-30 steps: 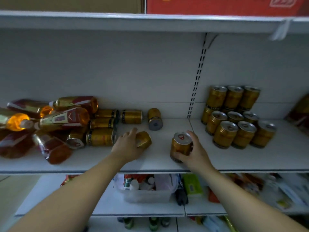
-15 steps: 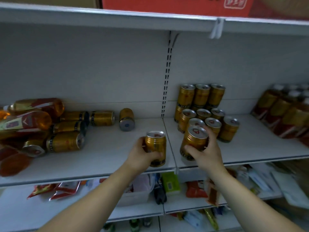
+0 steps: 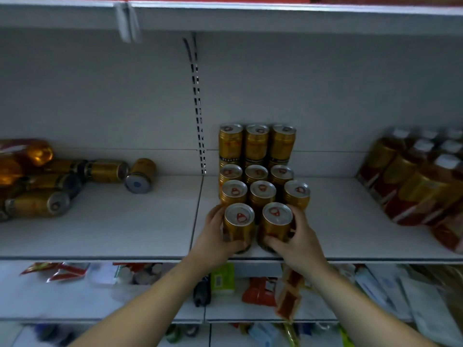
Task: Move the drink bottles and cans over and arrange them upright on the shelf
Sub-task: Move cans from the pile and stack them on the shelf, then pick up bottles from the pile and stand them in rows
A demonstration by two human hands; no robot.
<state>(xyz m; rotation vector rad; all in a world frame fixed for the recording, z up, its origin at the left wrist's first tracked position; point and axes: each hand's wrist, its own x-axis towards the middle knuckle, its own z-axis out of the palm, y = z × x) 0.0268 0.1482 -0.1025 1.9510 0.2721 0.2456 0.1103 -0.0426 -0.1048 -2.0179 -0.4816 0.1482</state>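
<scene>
Two upright gold cans stand side by side at the front of the white shelf [image 3: 350, 241]. My left hand [image 3: 213, 236] grips the left gold can [image 3: 238, 225]; my right hand [image 3: 298, 242] grips the right gold can [image 3: 276, 221]. Both cans sit just in front of a block of upright gold cans [image 3: 258, 169], some stacked two high at the back. On the left shelf section several gold cans [image 3: 105, 170] and amber bottles [image 3: 25, 156] lie on their sides.
Upright amber bottles with white caps [image 3: 421, 176] fill the right end of the shelf. A slotted upright [image 3: 199, 108] divides the back wall. Another shelf [image 3: 250, 13] runs overhead. The lower shelf [image 3: 150, 311] holds packets and boxes.
Both hands carried their cans rightwards from the left section and set them down upright in front of the can block. The view swung right, revealing the bottles.
</scene>
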